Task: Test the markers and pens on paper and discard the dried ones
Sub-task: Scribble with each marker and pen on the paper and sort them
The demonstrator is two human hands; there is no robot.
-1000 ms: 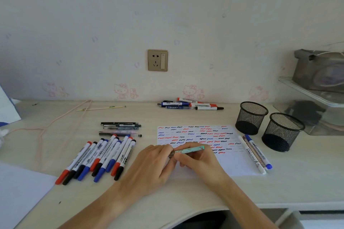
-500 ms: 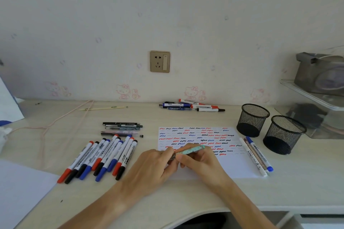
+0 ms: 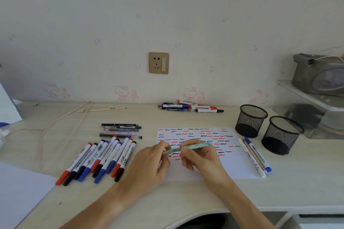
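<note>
A light green pen (image 3: 193, 146) lies level above the white test paper (image 3: 234, 165), which is covered in red, blue and black squiggles. My right hand (image 3: 200, 158) grips the pen's barrel. My left hand (image 3: 149, 165) pinches its left end, where a clear cap or tip shows. A row of several capped markers (image 3: 101, 158) lies to the left of my hands. Several thin pens (image 3: 121, 129) lie behind that row. Three pens (image 3: 255, 156) rest along the paper's right edge.
Two black mesh cups (image 3: 251, 120) (image 3: 282, 135) stand to the right of the paper. Another pile of markers (image 3: 189, 108) lies by the wall. A pink cord (image 3: 46, 128) runs across the left of the desk. A white sheet (image 3: 20, 191) lies at the front left. A clear shelf unit (image 3: 316, 102) stands far right.
My two hands have stayed together on the green pen over the paper, with only a slight shift; the left end of the pen now shows a little more between them.
</note>
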